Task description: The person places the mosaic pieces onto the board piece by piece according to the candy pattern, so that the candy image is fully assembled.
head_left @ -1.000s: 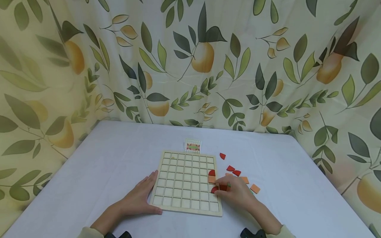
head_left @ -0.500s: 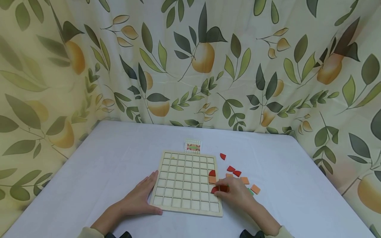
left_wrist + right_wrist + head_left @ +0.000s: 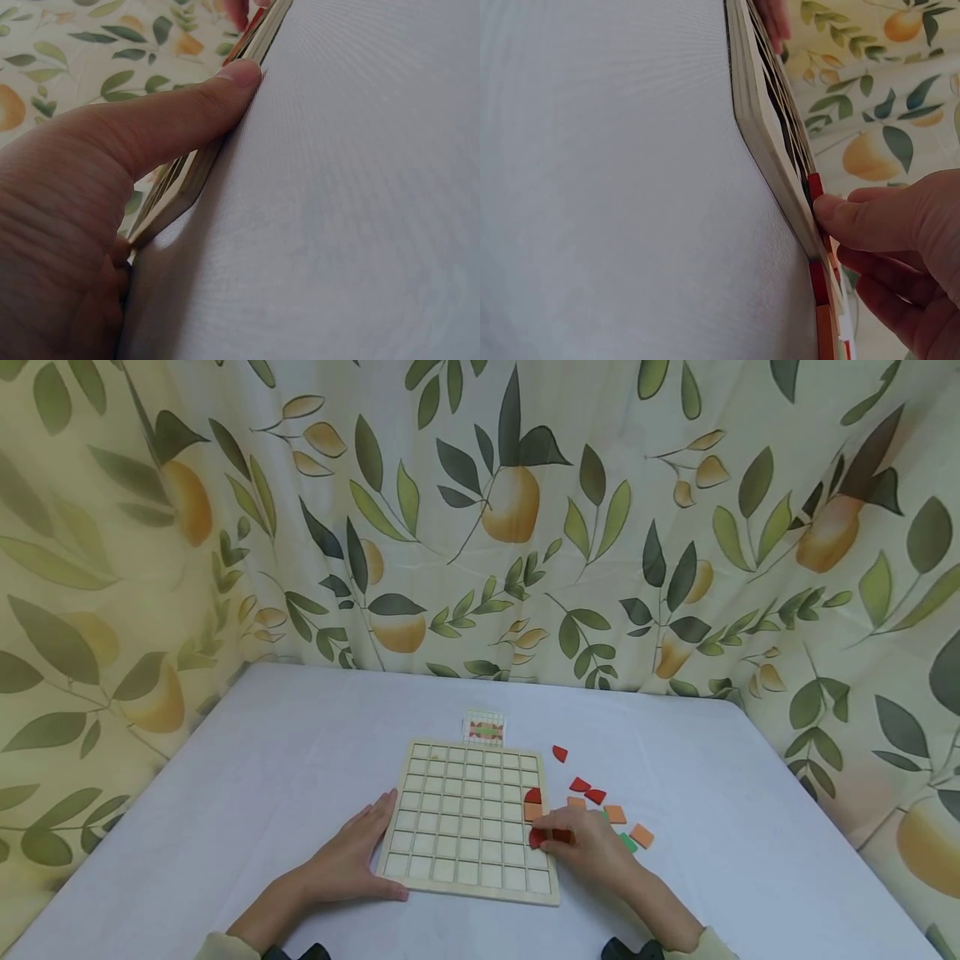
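My right hand [image 3: 596,843] is at the right side of a pale wooden grid board [image 3: 472,892]. Thumb and fingers pinch a red quarter-circle tile [image 3: 536,838] over the rightmost column; the right wrist view shows the thumb pressed on the tile [image 3: 815,184]. Just beyond it, an orange square tile [image 3: 532,812] and another red curved tile [image 3: 532,795] sit in the same column. My left hand [image 3: 341,862] rests against the board's near left corner, fingers straight along the left edge. In the left wrist view the thumb [image 3: 180,112] lies along the front edge.
Right of the board lie loose tiles: several red ones [image 3: 580,784], orange squares [image 3: 642,836] and a green one [image 3: 628,842], some partly behind my right hand. A small pattern card [image 3: 485,727] lies at the board's far edge. A leaf-and-fruit curtain [image 3: 480,527] hangs behind the white table [image 3: 315,735].
My right hand has shifted very slightly while keeping the red tile at the same spot, and more of the green tile beside it shows. My left hand has stayed still.
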Action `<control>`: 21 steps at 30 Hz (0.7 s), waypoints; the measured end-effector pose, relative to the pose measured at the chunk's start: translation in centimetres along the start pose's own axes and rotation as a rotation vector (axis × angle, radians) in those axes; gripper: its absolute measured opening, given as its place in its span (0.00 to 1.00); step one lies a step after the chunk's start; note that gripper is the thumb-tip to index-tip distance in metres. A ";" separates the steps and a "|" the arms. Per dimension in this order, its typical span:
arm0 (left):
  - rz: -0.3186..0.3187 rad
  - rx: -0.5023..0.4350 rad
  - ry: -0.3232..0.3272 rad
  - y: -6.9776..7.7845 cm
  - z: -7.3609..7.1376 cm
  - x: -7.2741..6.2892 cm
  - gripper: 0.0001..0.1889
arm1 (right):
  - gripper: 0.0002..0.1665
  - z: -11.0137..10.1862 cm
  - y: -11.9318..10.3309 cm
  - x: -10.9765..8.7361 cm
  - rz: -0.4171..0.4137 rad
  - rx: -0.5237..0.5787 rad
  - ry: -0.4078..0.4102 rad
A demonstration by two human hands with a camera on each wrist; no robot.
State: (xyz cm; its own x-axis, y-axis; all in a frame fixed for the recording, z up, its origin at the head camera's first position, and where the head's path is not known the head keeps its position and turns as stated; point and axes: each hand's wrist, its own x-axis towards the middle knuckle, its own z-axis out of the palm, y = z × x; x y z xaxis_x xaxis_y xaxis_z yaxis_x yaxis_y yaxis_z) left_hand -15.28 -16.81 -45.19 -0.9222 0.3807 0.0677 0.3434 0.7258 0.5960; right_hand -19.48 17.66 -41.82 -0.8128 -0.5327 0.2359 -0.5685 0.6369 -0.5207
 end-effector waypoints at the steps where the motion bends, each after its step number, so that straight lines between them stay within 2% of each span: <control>1: -0.002 -0.001 -0.001 0.0 0.0 -0.1 0.69 | 0.17 0.0 -0.1 0.0 0.005 0.004 0.001; 10: 0.006 0.005 0.006 -0.1 0.0 -0.2 0.69 | 0.16 0.6 -1.0 0.2 0.107 -0.064 0.088; 21: 0.018 0.010 0.011 -0.2 0.1 -0.1 0.68 | 0.13 0.8 -1.7 0.2 0.189 -0.082 0.066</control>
State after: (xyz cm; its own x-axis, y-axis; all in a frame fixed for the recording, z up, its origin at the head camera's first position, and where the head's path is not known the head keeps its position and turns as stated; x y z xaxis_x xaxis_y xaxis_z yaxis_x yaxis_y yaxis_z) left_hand -15.28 -16.94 -45.36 -0.9179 0.3872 0.0870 0.3613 0.7246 0.5868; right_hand -18.58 16.04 -41.54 -0.9108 -0.3638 0.1953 -0.4119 0.7667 -0.4924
